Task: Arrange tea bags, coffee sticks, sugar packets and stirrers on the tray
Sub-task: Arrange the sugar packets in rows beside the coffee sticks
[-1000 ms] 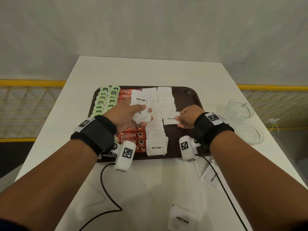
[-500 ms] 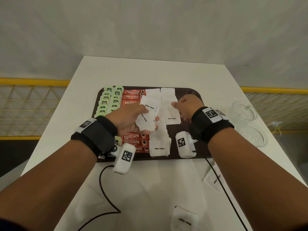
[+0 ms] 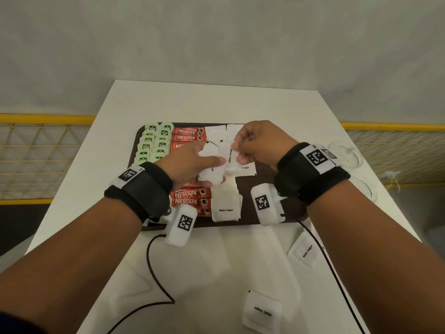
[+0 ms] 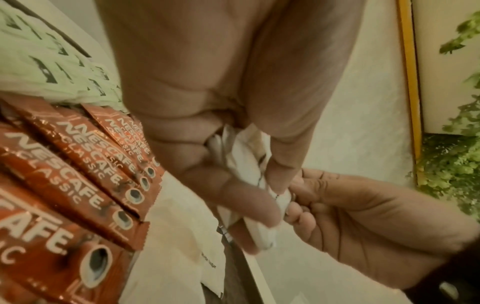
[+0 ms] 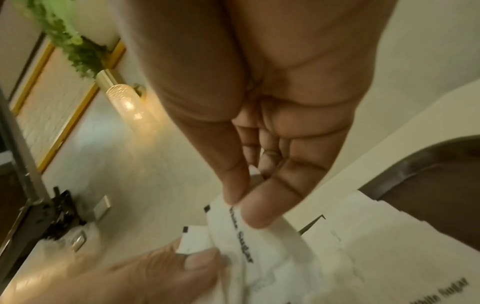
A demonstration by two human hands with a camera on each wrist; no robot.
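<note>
Over the dark brown plastic tray (image 3: 265, 214), the left hand (image 3: 190, 165) clutches a bunch of white paper sugar packets (image 3: 212, 174) as stock (count unclear), while the right hand (image 3: 260, 143) pinches 1 packet (image 3: 230, 154) between thumb and forefinger, apparently to extend the white column.

I am seeing bare forearms wearing black fabric wristbands (image 3: 140, 189) bearing white square-code tags; white code-marked camera pods (image 3: 181, 224) are hanging beneath those wristbands, trailing thin black cables (image 3: 150, 266).

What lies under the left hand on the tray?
Under the left hand, which grips a bunch of sugar packets, red coffee sticks show on the tray. The middle of that row is covered.
</note>
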